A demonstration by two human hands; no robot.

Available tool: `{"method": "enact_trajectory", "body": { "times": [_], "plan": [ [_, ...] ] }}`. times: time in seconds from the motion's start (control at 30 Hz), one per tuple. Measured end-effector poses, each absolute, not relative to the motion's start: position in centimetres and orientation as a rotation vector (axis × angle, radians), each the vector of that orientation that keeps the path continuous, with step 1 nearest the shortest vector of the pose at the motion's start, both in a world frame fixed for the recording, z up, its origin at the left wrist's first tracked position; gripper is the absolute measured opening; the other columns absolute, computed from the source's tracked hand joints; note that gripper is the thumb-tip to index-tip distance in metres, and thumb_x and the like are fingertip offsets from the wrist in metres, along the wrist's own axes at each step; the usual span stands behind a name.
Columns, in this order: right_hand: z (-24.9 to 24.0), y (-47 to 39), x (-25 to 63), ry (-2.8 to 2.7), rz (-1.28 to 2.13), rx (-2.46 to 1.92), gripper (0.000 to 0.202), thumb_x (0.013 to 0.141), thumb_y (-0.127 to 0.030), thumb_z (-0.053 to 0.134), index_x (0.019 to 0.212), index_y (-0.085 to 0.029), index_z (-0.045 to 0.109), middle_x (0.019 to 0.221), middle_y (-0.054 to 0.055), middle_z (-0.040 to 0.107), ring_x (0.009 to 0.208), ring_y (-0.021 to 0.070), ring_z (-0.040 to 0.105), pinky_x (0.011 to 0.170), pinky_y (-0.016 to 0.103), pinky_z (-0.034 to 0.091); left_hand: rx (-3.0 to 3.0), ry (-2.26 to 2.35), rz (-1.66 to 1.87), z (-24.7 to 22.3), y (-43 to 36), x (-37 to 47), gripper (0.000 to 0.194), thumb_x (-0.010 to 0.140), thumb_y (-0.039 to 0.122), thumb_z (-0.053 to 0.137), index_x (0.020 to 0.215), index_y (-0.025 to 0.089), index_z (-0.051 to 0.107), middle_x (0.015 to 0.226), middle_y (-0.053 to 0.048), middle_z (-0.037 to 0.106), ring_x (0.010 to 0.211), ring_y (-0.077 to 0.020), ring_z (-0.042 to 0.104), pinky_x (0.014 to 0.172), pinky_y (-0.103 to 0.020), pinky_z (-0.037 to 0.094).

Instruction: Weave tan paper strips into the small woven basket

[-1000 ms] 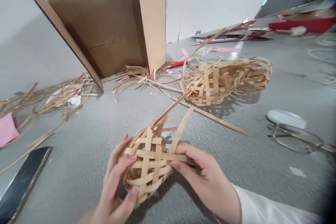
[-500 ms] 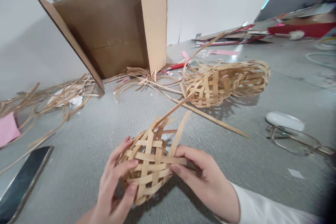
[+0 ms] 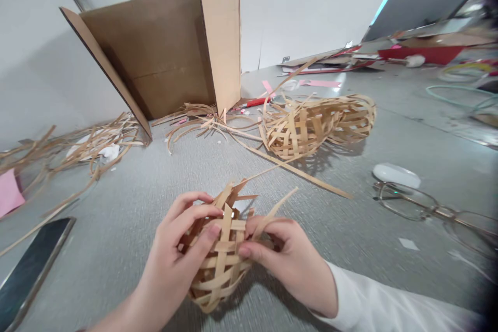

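Note:
A small piece of open weave (image 3: 220,272), made of flat pale strips, is between my two hands at the lower middle. My left hand (image 3: 182,244) grips its upper left side, thumb on the front and fingers curled over the top. At the right edge, my right hand (image 3: 286,257) pinches the weave and its strips between thumb and forefinger. A loose strip end (image 3: 286,199) sticks up above that hand. Behind, two larger woven pieces (image 3: 295,129) (image 3: 356,116) lie touching on the grey surface.
A cardboard box (image 3: 155,57) stands open at the back left. Loose strips (image 3: 97,145) lie beside it. A phone (image 3: 35,270) is at lower left, glasses (image 3: 408,202) and a white mouse-like object (image 3: 397,175) at right. A red-handled tool (image 3: 259,101) lies behind.
My left hand has moved up and right over the weave, its thumb now higher on the front. My right hand has shifted slightly left. The view has turned a little to the right.

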State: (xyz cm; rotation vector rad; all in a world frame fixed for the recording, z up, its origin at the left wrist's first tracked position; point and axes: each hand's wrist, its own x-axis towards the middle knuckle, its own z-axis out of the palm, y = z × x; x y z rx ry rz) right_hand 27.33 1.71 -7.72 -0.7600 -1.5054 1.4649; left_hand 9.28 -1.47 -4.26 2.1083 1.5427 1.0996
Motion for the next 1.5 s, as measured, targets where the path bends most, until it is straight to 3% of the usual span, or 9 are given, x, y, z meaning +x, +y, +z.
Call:
{"method": "enact_trajectory", "body": {
  "times": [0.2,0.33,0.53,0.83,0.97,1.1,1.2,1.3,1.5],
  "plan": [
    [-8.0,2.0,27.3,-1.488,1.497,-0.763,0.016,0.074,-0.032,0.072,0.065,-0.019,0.066,0.073,0.003,0.070,0.069,0.0168,0.065,0.066,0.028,0.055,1.989,1.494,1.069,-3.1,-0.2,10.1,0.011,0.082,0.028,0.061,0.075,0.023,0.067,0.093,-0.004,0.062,0.082,-0.0156,0.064,0.058,-0.020,0.051],
    [-7.8,2.1,27.6,-1.472,1.454,-0.791,0.015,0.075,-0.032,0.069,0.082,-0.018,0.067,0.075,0.003,0.068,0.068,0.0161,0.063,0.065,0.028,0.053,1.965,1.430,1.034,-2.8,-0.2,10.6,0.014,0.083,0.028,0.062,0.070,0.023,0.067,0.089,-0.003,0.059,0.079,-0.0143,0.063,0.062,-0.021,0.052],
    [-7.0,2.3,27.7,-1.542,1.428,-0.790,0.012,0.080,-0.027,0.062,0.071,-0.018,0.059,0.065,-0.001,0.061,0.060,0.0128,0.056,0.061,0.025,0.048,1.946,1.396,1.035,-2.8,-0.4,10.5,0.014,0.083,0.026,0.060,0.071,0.024,0.067,0.092,-0.004,0.064,0.083,-0.0164,0.066,0.062,-0.023,0.053],
    [-7.1,2.6,28.0,-1.542,1.394,-0.777,0.010,0.079,-0.024,0.061,0.071,-0.019,0.058,0.066,0.000,0.061,0.063,0.0136,0.058,0.064,0.026,0.049,1.862,1.371,1.069,-3.7,-0.5,10.4,0.015,0.090,0.026,0.050,0.081,0.024,0.062,0.083,-0.002,0.071,0.074,-0.0155,0.069,0.058,-0.023,0.055],
    [-7.2,2.4,28.0,-1.487,1.497,-0.826,0.008,0.078,-0.026,0.064,0.078,-0.019,0.061,0.070,0.000,0.063,0.065,0.0137,0.060,0.065,0.026,0.050,1.885,1.369,1.079,-3.8,-0.2,10.1,0.014,0.088,0.027,0.055,0.077,0.024,0.062,0.081,-0.003,0.071,0.089,-0.0196,0.070,0.064,-0.025,0.057],
    [-7.3,2.5,27.9,-1.423,1.614,-0.797,0.022,0.074,-0.028,0.068,0.093,-0.018,0.062,0.079,0.003,0.068,0.074,0.0160,0.064,0.070,0.029,0.053,1.821,1.393,1.177,-4.0,0.0,9.8,0.013,0.089,0.026,0.053,0.079,0.024,0.061,0.083,-0.003,0.069,0.097,-0.0189,0.068,0.067,-0.023,0.058],
    [-7.3,2.6,27.9,-1.421,1.577,-0.833,0.011,0.074,-0.024,0.065,0.083,-0.018,0.062,0.075,0.002,0.067,0.070,0.0151,0.064,0.067,0.028,0.053,1.803,1.428,1.239,-4.3,0.0,9.7,0.007,0.087,0.024,0.055,0.094,0.026,0.057,0.089,0.000,0.068,0.094,-0.0149,0.068,0.072,-0.022,0.058],
    [-7.2,2.5,27.8,-1.413,1.501,-0.853,0.007,0.072,-0.022,0.065,0.078,-0.018,0.063,0.076,0.003,0.068,0.070,0.0152,0.065,0.067,0.028,0.055,1.828,1.461,1.278,-4.4,-0.1,9.7,0.028,0.081,0.022,0.062,0.107,0.028,0.052,0.096,0.000,0.068,0.090,-0.0128,0.069,0.076,-0.021,0.057],
    [-7.1,2.3,27.8,-1.457,1.461,-0.863,0.006,0.072,-0.021,0.065,0.077,-0.018,0.065,0.076,0.002,0.068,0.071,0.0159,0.065,0.069,0.030,0.055,1.977,1.411,1.215,-4.0,-0.3,10.0,0.023,0.082,0.018,0.059,0.103,0.029,0.058,0.095,0.001,0.070,0.079,-0.0114,0.069,0.064,-0.017,0.056]
  ]
}}
